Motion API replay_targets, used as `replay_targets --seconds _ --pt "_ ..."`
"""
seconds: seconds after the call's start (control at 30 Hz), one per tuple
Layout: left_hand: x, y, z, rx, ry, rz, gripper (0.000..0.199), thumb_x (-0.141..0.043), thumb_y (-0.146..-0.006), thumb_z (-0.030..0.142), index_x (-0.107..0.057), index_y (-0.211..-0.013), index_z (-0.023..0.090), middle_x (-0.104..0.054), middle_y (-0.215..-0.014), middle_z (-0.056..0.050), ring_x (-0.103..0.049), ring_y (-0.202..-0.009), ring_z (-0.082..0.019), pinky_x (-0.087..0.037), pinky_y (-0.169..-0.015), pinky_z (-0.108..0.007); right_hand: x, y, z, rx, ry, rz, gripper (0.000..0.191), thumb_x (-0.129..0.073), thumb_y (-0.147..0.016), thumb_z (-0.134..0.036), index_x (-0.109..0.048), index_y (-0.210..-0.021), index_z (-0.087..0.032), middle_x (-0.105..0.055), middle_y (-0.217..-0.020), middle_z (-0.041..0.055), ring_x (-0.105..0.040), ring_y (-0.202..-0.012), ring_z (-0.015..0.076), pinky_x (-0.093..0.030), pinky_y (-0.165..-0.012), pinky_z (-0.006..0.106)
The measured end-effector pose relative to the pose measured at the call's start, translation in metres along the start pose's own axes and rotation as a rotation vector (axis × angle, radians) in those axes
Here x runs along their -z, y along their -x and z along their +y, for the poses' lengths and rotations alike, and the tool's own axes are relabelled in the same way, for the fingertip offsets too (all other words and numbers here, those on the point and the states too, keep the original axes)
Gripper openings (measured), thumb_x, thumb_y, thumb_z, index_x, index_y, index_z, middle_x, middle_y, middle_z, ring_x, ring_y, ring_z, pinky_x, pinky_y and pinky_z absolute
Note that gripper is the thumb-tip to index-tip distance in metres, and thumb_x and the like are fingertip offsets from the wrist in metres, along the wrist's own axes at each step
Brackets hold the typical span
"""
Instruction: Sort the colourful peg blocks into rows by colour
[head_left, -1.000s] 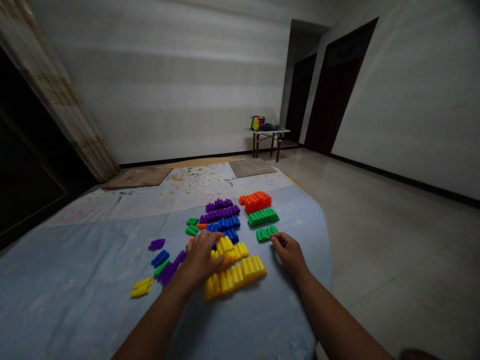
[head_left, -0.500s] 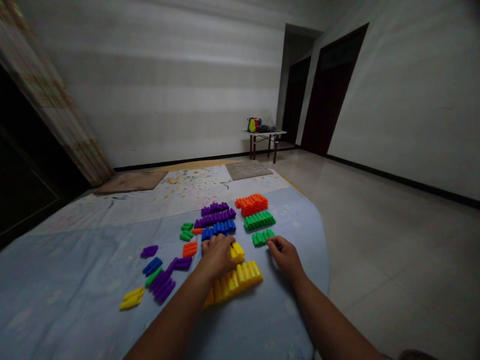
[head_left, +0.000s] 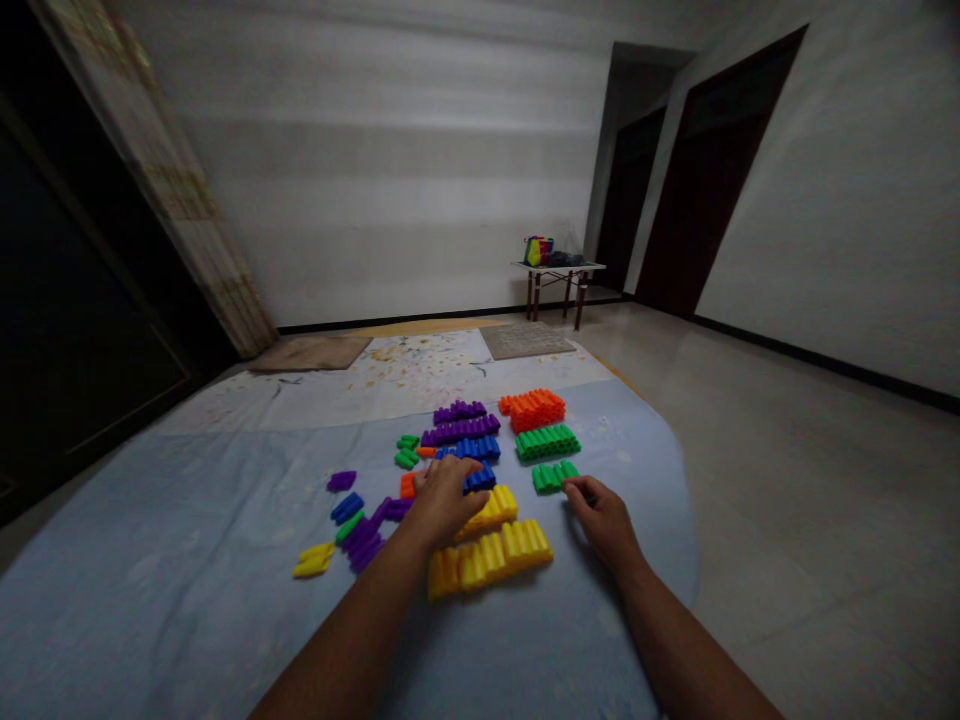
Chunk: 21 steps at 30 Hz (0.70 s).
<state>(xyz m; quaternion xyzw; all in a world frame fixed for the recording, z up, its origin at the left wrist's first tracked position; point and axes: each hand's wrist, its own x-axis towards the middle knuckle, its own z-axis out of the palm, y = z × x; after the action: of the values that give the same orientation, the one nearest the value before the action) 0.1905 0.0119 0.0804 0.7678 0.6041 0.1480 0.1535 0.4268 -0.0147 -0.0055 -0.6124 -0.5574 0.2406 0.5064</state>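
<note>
1. Left hand [head_left: 450,497] hovers over the rows, thumb and forefinger apart; right hand [head_left: 602,517] pinches inward beside the near green row [head_left: 551,478], grip impossible to tell.
2. Front yellow row [head_left: 491,560], nearest the person, slants up rightward, its tubes pointing away!
3. Half a second on, the near blue row's [head_left: 480,476] right end shows, uncovered by the left hand.
4. Far table [head_left: 520,265]: something multicoloured [head_left: 538,250], contents unclear.

Yellow blocks [head_left: 491,562]: smooth plastic, slight sheen; sheet [head_left: 187,600]: matt cloth.
</note>
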Motion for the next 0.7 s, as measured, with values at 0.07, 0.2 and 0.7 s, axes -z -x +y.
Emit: replay_targets --seconds 0.07,0.2,0.7 --pt "0.012 0.003 -0.018 0.049 0.071 0.115 0.035 -0.051 -0.075 0.037 -0.061 -0.105 0.024 -0.061 -0.107 -0.006 -0.05 -0.106 -0.023 -0.033 -0.093 -0.041 0.001 0.0 0.003 -0.014 0.002 -0.009 0.037 -0.049 -0.076 -0.05 -0.066 -0.083 -0.017 -0.068 -0.079 0.006 -0.06 -0.07 0.0201 -0.045 -0.068 0.03" --pt "0.034 0.015 -0.073 0.13 0.137 0.214 0.038 -0.048 -0.075 0.041 -0.063 -0.1 0.017 -0.063 -0.096 -0.008 -0.056 -0.091 -0.021 -0.041 -0.083 -0.034 0.001 0.0 0.005 -0.03 0.001 -0.024 0.042 -0.05 -0.074 -0.055 -0.066 -0.083 -0.018 -0.069 -0.079 0.0068 -0.061 -0.072 0.0217 -0.046 -0.068 0.032" --pt "0.059 0.078 -0.172 0.299 0.257 -0.118 0.05 -0.065 -0.053 0.044 -0.062 -0.094 0.016 -0.06 -0.08 -0.002 -0.057 -0.078 -0.019 -0.044 -0.076 -0.032 0.006 -0.007 0.004 -0.041 -0.006 -0.001 0.039 -0.055 -0.07 -0.052 -0.067 -0.081 -0.017 -0.069 -0.079 0.0068 -0.061 -0.076 0.0227 -0.046 -0.071 0.033"
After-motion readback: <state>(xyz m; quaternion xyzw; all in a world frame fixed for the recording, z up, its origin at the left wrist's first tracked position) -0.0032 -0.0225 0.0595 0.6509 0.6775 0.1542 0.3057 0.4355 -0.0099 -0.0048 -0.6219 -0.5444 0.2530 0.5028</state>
